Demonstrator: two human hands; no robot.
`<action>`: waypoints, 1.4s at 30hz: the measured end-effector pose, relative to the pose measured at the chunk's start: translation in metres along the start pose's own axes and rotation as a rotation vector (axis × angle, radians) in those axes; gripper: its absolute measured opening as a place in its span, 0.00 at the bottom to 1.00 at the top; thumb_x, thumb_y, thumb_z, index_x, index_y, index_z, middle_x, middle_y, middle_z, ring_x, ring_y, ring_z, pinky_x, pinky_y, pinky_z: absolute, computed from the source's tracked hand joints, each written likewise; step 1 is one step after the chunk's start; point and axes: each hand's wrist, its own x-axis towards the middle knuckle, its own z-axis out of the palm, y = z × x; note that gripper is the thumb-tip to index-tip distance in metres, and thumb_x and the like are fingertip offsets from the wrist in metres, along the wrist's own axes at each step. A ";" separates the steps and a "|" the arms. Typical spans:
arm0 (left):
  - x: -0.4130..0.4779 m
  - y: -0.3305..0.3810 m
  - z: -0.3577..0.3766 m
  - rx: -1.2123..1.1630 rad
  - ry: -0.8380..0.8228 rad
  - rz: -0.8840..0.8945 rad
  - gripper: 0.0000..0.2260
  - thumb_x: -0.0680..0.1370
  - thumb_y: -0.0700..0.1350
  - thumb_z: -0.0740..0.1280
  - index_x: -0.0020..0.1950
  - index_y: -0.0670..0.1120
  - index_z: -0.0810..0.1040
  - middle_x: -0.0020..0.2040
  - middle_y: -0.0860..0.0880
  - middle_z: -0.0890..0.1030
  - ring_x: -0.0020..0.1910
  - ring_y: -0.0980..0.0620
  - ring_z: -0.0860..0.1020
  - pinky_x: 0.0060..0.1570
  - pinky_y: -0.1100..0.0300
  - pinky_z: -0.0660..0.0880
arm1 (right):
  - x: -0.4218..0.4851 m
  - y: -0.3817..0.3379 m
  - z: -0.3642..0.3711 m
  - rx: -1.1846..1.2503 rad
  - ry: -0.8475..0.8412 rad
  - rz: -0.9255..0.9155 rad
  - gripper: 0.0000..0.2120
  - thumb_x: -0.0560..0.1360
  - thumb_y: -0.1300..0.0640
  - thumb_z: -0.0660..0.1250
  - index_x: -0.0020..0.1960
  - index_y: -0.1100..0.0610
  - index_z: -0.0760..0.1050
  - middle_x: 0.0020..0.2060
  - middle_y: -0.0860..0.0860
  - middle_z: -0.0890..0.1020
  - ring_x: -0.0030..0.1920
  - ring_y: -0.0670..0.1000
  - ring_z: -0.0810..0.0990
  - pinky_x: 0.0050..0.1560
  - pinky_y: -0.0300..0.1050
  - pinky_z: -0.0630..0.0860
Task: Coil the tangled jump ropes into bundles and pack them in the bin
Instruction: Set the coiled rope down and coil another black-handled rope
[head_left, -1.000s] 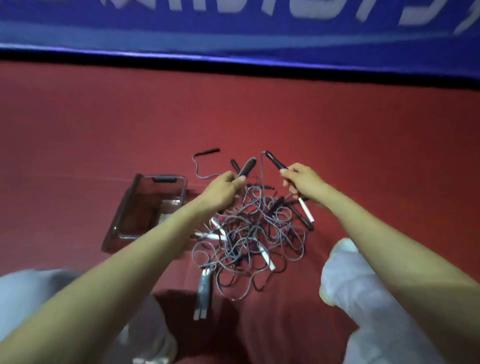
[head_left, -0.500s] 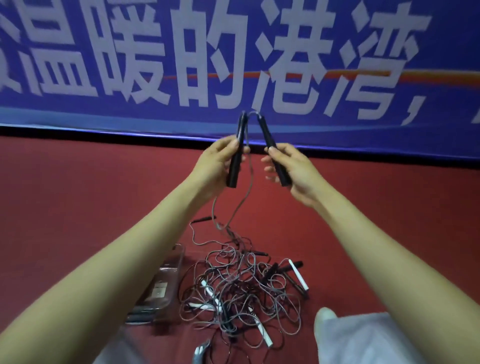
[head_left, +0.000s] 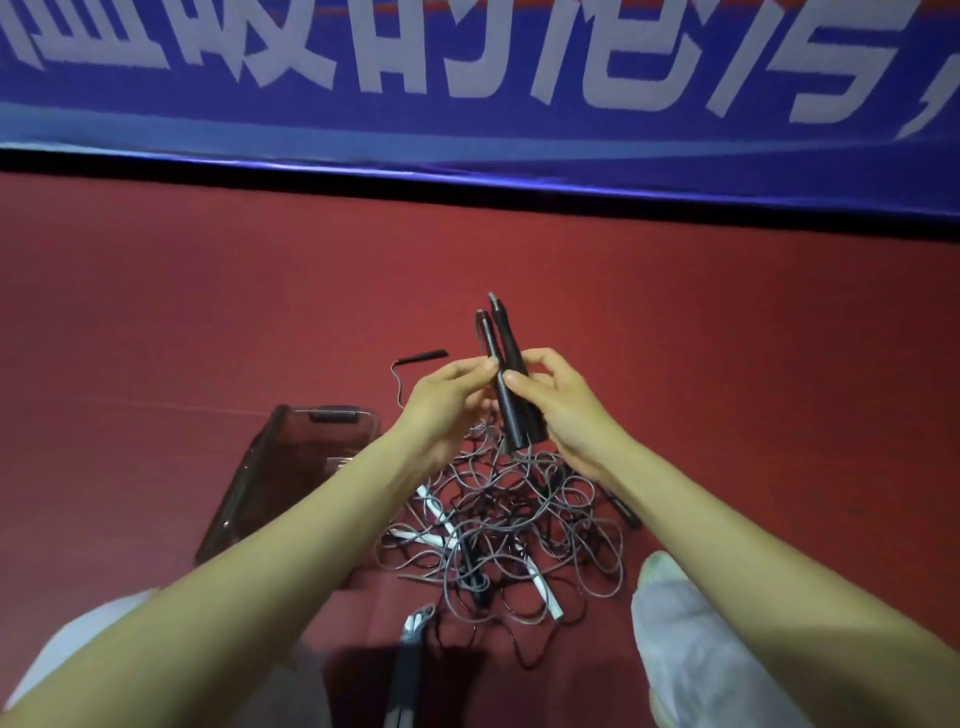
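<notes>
Grip: L hand (head_left: 447, 400) & R hand (head_left: 566, 410) pinch paired handles (head_left: 511, 374).
Cord (head_left: 509, 525): prob. light, floppy, snags under grip; hold by stiff handles.

Matt black handles (head_left: 511, 384), a smoky translucent plastic bin (head_left: 291, 457), and matt red floor (head_left: 727, 338).

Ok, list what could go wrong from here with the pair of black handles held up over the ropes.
1. The black handles seem joined to the tangled pile below them; lifting may tighten knots or drag the whole heap along.
2. The left hand only pinches the handles while the right hand grips them; a snag could tug them askew.
3. The bin stands close beside the pile; dragged loops might catch on it.
</notes>
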 end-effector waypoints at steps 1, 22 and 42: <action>0.000 -0.001 0.002 -0.011 0.026 0.003 0.07 0.79 0.37 0.64 0.55 0.37 0.76 0.24 0.53 0.76 0.21 0.60 0.71 0.29 0.66 0.71 | 0.002 0.000 0.001 0.009 0.027 0.002 0.10 0.79 0.61 0.64 0.59 0.62 0.71 0.46 0.58 0.83 0.45 0.55 0.83 0.55 0.58 0.79; -0.003 0.054 -0.027 0.527 -0.169 0.414 0.12 0.75 0.52 0.67 0.49 0.45 0.74 0.33 0.49 0.71 0.28 0.55 0.69 0.34 0.59 0.73 | -0.003 -0.029 -0.036 0.059 -0.370 0.027 0.16 0.70 0.57 0.68 0.58 0.54 0.77 0.45 0.53 0.85 0.41 0.50 0.82 0.40 0.41 0.79; -0.012 0.038 -0.015 0.151 0.138 0.269 0.07 0.74 0.44 0.73 0.39 0.44 0.79 0.26 0.52 0.71 0.23 0.56 0.60 0.26 0.64 0.58 | -0.007 -0.001 -0.023 -1.179 0.233 -0.808 0.29 0.72 0.45 0.70 0.70 0.53 0.71 0.42 0.49 0.79 0.36 0.56 0.81 0.32 0.44 0.70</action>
